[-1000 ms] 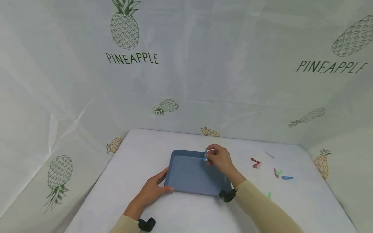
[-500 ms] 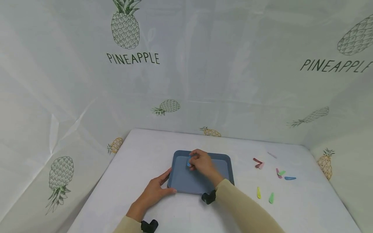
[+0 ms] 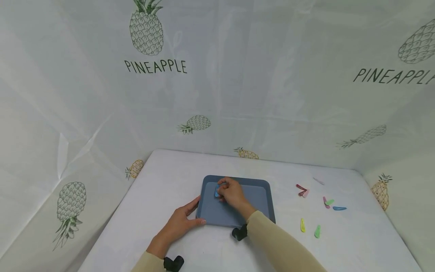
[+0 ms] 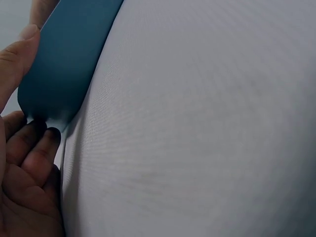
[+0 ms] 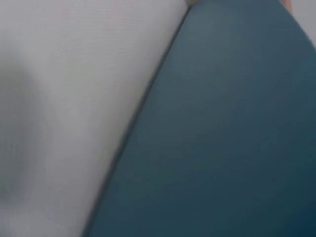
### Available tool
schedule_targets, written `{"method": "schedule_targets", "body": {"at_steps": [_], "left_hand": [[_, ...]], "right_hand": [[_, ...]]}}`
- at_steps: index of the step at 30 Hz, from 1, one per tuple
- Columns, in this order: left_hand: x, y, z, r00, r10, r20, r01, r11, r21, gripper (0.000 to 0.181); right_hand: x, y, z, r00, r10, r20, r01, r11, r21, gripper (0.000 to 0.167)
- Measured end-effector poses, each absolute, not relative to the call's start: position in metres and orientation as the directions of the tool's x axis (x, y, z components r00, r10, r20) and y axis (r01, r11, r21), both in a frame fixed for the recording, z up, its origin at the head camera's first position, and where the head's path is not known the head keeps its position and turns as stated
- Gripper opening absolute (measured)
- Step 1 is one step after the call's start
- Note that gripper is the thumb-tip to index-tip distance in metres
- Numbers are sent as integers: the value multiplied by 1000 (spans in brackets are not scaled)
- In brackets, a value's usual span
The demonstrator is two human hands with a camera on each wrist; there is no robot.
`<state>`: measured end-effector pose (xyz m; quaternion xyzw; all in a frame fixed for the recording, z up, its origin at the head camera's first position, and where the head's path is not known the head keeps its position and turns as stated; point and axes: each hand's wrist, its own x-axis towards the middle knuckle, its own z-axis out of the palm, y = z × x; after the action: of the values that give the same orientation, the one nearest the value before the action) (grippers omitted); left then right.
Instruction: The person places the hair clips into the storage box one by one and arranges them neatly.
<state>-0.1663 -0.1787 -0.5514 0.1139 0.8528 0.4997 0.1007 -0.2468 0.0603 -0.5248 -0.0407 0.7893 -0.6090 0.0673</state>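
Observation:
A blue-grey rectangular tray [image 3: 257, 195] lies on the white-covered table. My left hand [image 3: 178, 224] grips its near left corner; in the left wrist view, the thumb sits at the tray wall [image 4: 66, 59] while curled fingertips [image 4: 42, 158] touch its lower edge. Over the tray's left part, my right hand [image 3: 232, 193] pinches a blue snap hair clip [image 3: 216, 191]. The fingers partly cover that clip, and whether it touches the tray floor I cannot tell. The right wrist view is mostly filled by the tray's outer side [image 5: 212, 128], with the clip out of sight.
Right of the tray lie several hair clips: yellow [image 3: 303, 225], green [image 3: 317, 231], blue [image 3: 339, 208], light green [image 3: 329, 202], magenta [image 3: 325, 202], dark red [image 3: 301, 187], pink [image 3: 306, 193] and a pale thin one [image 3: 318, 181]. A pineapple-print sheet [image 3: 272, 113] hangs behind the table.
My right hand has moved left with the blue hair clip, from the tray's far right part to its left part. The left hand keeps its grip on the tray corner.

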Motion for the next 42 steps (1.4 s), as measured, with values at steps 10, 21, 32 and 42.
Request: {"method": "schedule_targets", "body": {"at_steps": [10, 21, 32, 42], "left_hand": [[-166, -179, -551, -954, 295, -57, 92, 468, 879, 93], [-164, -177, -548, -955, 289, -57, 92, 477, 874, 93], [-164, -178, -548, -954, 294, -65, 83, 463, 882, 93], [-164, -177, -549, -956, 284, -66, 77, 464, 882, 92]], "right_hand": [[-247, 57, -534, -989, -141, -50, 11, 265, -964, 21], [-244, 55, -536, -990, -136, -25, -19, 312, -950, 18], [-239, 49, -538, -988, -134, 71, -130, 508, -852, 15], [-237, 42, -541, -982, -114, 151, -189, 599, -778, 14]]}}
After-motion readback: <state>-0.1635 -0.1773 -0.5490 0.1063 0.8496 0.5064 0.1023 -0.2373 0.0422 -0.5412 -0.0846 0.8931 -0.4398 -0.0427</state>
